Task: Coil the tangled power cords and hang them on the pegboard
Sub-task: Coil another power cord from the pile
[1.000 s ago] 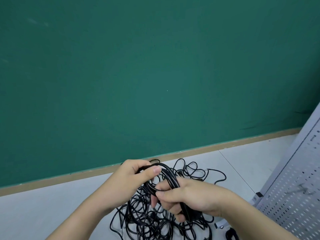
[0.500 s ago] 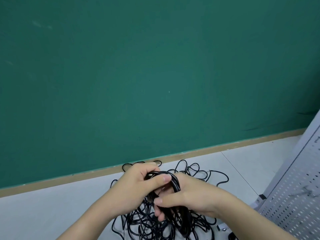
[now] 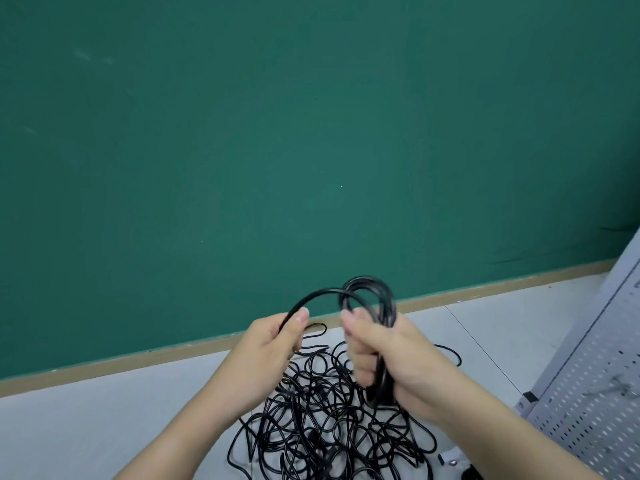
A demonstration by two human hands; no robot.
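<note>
The right hand is gripping a bundle of black rubber-sheathed power cord loops, fingers and thumb curled tightly round the gathered turns; the coil is standing roughly upright in the fist, its top arching above the knuckles and its lower end poking out beneath the palm. The left hand is pinching the free run of the same cord between thumb and curled fingers; that strand is arching from the left thumb across to the top of the coil, so the next turn is lying to the left of the coil and running across the body. Beneath both hands the tangled heap of thin black cords is sprawling on the pale grey floor; whether the held cord is trailing back into that heap is hard to tell, since the wrists are covering it. The grey perforated metal pegboard is leaning at the right edge, nearer the right hand; the coil is probably needing more turns before hanging.
</note>
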